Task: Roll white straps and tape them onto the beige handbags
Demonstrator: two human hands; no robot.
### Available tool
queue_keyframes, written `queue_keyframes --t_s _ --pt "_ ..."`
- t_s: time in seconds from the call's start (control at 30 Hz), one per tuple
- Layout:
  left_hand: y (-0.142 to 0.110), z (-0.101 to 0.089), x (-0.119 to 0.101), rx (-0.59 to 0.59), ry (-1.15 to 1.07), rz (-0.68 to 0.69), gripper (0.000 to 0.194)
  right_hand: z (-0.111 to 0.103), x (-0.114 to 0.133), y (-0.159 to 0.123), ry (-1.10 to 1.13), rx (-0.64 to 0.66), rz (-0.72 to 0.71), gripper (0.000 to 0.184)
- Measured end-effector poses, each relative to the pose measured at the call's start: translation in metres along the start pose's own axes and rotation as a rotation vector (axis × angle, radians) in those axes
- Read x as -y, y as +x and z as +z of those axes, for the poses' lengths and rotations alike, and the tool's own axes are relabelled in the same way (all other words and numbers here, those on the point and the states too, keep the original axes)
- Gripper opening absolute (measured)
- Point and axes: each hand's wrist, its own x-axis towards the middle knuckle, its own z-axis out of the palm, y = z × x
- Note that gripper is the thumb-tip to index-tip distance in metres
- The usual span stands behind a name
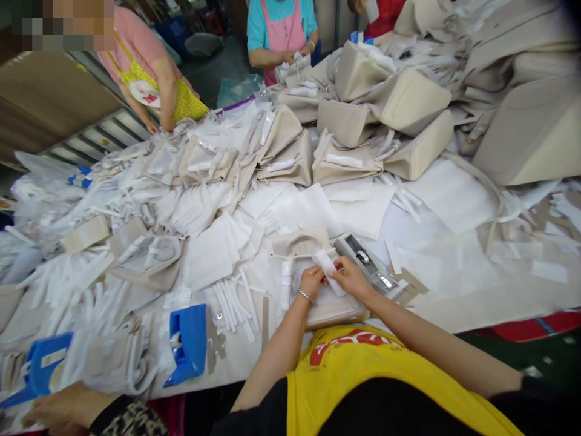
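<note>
A beige handbag (pixel 336 312) lies on the table right in front of me, against my yellow apron. Over its opening, my left hand (pixel 312 283) and my right hand (pixel 350 276) come close together, both closed on a white padding strip (pixel 325 264). The left fingers pinch the strip at its left edge, while the right thumb and fingers grip its right edge. Left of the hands, a rolled white wrap (pixel 285 280) covers part of the bag. Just right of the bag sits a grey tray (pixel 351 247) with shiny metal pieces in it.
A blue tape dispenser (pixel 187 345) and several white tubes (pixel 232 303) lie to my left. White sheets (pixel 213 251) spread beyond. Beige bags (pixel 349 121) pile up at the back and right. A neighbour's hand (pixel 68 407) is at lower left; other people stand across the table.
</note>
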Motion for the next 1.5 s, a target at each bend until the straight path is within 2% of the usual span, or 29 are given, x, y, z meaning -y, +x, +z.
queue_keyframes --t_s 0.13,0.27,0.33,0.43,0.53,0.6,0.67,0.7,0.77,0.83,0.9,0.97,1.03,1.13,1.2,1.33,1.5 --pt "-0.006 0.004 -0.004 0.022 -0.150 -0.002 0.027 0.000 0.005 -0.001 0.073 -0.022 0.032 0.020" --pt "-0.010 0.009 -0.011 0.041 -0.069 0.004 0.029 -0.001 0.008 0.004 0.137 -0.041 0.111 0.014" --pt "-0.008 0.010 -0.011 0.040 -0.027 -0.015 0.028 -0.006 0.009 0.007 0.219 0.011 0.169 0.014" --pt "-0.005 0.011 -0.007 0.019 -0.014 -0.034 0.031 -0.015 0.013 0.006 0.469 0.175 0.245 0.009" --pt "-0.005 0.013 -0.005 -0.006 0.006 -0.020 0.031 -0.027 0.016 0.001 0.662 0.294 0.254 0.012" --pt "-0.006 0.016 -0.005 -0.044 0.006 -0.016 0.029 -0.040 0.014 -0.002 0.667 0.327 0.227 0.016" --pt "-0.007 0.020 -0.007 -0.097 -0.019 -0.024 0.031 -0.059 0.006 -0.002 0.593 0.276 0.192 0.017" --pt "-0.007 0.021 -0.008 -0.119 -0.035 -0.033 0.032 -0.071 -0.002 -0.001 0.523 0.197 0.177 0.017" --pt "-0.008 0.024 -0.009 -0.138 -0.061 -0.051 0.032 -0.098 -0.023 0.004 0.293 -0.067 0.147 0.017" --pt "-0.008 0.025 -0.010 -0.148 -0.075 -0.062 0.032 -0.120 -0.050 0.011 -0.038 -0.338 0.151 0.017" --pt "-0.009 0.026 -0.011 -0.161 -0.090 -0.073 0.032 -0.131 -0.075 0.018 -0.350 -0.463 0.206 0.020" --pt "-0.009 0.027 -0.012 -0.183 -0.103 -0.086 0.033 -0.129 -0.093 0.023 -0.561 -0.459 0.270 0.025" --pt "-0.011 0.028 -0.013 -0.199 -0.114 -0.093 0.033 -0.120 -0.103 0.027 -0.673 -0.438 0.308 0.028" --pt "-0.013 0.029 -0.015 -0.208 -0.163 -0.093 0.030 -0.108 -0.109 0.032 -0.692 -0.460 0.335 0.027" --pt "-0.014 0.030 -0.015 -0.210 -0.199 -0.097 0.029 -0.108 -0.111 0.036 -0.646 -0.466 0.352 0.026" --pt "-0.016 0.031 -0.015 -0.219 -0.231 -0.092 0.029 -0.130 -0.118 0.041 -0.582 -0.444 0.373 0.026" --pt "-0.014 0.030 -0.013 -0.222 -0.228 -0.109 0.030 -0.159 -0.126 0.038 -0.297 -0.434 0.364 0.023"
